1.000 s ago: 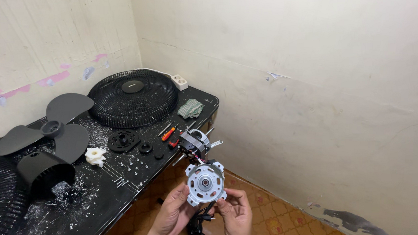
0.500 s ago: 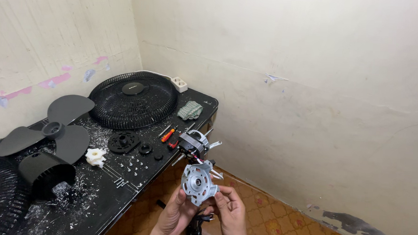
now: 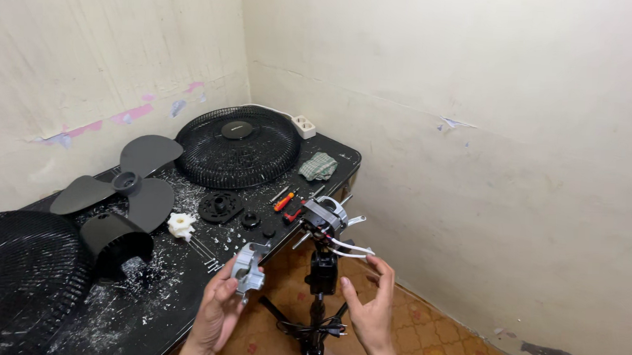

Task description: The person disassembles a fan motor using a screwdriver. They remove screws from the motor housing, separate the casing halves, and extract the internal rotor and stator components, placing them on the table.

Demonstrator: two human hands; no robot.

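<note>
My left hand (image 3: 217, 310) holds a grey metal motor cover (image 3: 247, 269) by its edge, over the front edge of the black table (image 3: 187, 304). Beside it, my right hand (image 3: 369, 311) is open and holds nothing, its fingers spread just right of a black tripod stand (image 3: 319, 300). On top of that stand sits the rest of the fan motor (image 3: 324, 220), with white wires (image 3: 350, 248) hanging out toward my right hand.
On the table lie a black fan blade (image 3: 130, 182), two black fan grilles (image 3: 238, 146) (image 3: 15, 277), a black motor housing (image 3: 116, 237), a white plastic part (image 3: 181, 224), black round parts (image 3: 221, 206), screwdrivers (image 3: 283, 200), a green cloth (image 3: 318, 166) and a power strip (image 3: 303, 126). Walls close in behind and right.
Both hands held the round motor cover in front of the stand. Now only my left hand holds it, moved left toward the table and turned edge-on; my right hand has let go.
</note>
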